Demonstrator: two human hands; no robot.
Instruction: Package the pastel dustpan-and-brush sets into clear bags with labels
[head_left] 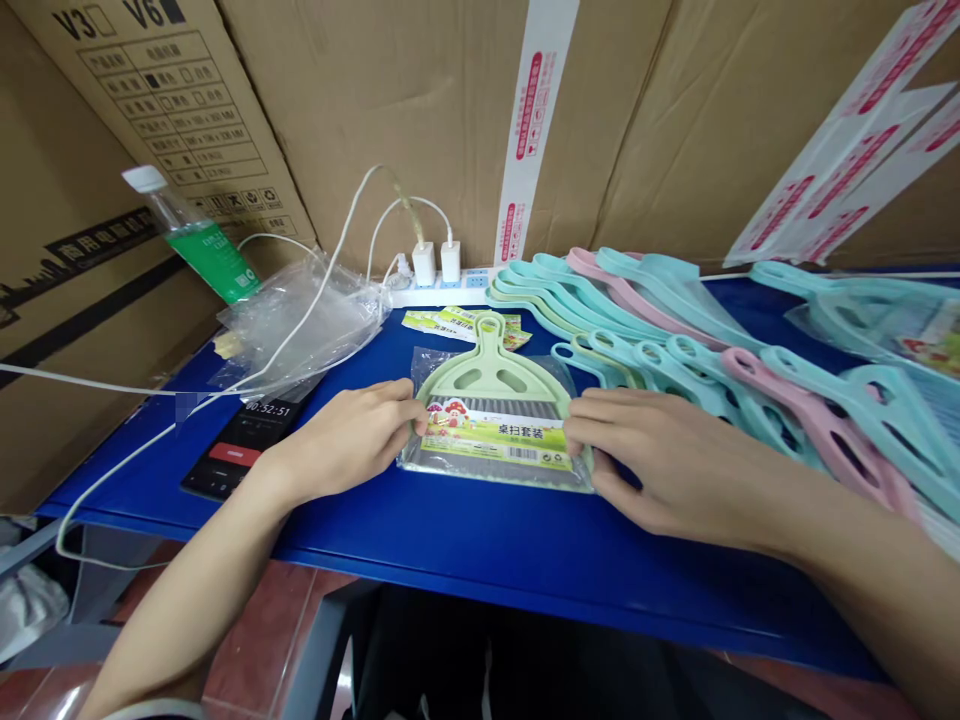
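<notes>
A pale green dustpan and brush set (pixel 491 375) lies in a clear plastic bag on the blue table (pixel 480 530), its handle pointing away from me. Across the brush's grey bristles sits a printed label card (pixel 499 435). My left hand (pixel 375 435) grips the left edge of the bagged set, fingers closed at the bag. On the opposite side, my right hand (pixel 630 450) has its fingers closed at the right edge, with the thumb lower down. Beyond the handle, several more label cards (pixel 469 323) lie on the table.
Rows of turquoise, green and pink dustpans and brushes (pixel 675 340) spread along the right. Clear bags (pixel 300 310), a phone (pixel 244 445) and a tilted bottle (pixel 202 245) are at left. White cables run from a power strip (pixel 442 288) before cardboard boxes (pixel 420 100).
</notes>
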